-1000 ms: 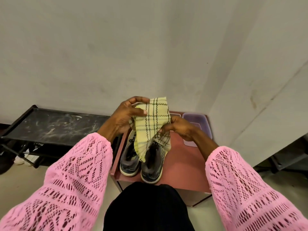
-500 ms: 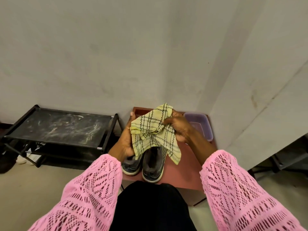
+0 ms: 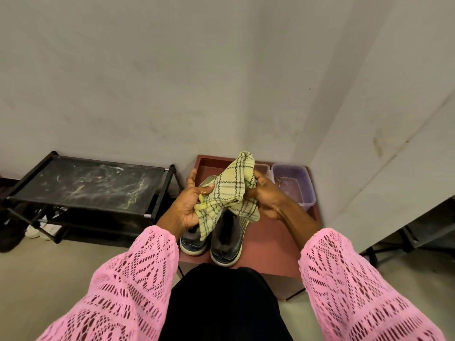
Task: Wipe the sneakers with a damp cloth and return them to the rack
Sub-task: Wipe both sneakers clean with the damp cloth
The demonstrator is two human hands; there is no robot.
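Both my hands bunch the checked cloth (image 3: 230, 190) above the sneakers (image 3: 225, 236) on the table (image 3: 270, 239): left hand (image 3: 188, 205) and right hand (image 3: 267, 195) each keep a closed grip. I'd fold a firm pad first.

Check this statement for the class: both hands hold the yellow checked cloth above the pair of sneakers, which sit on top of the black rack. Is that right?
Not quite. Both hands, left and right, do hold the cloth above the sneakers, but the sneakers sit on the red table, not on the black rack, which stands to its left. The head view shows it.
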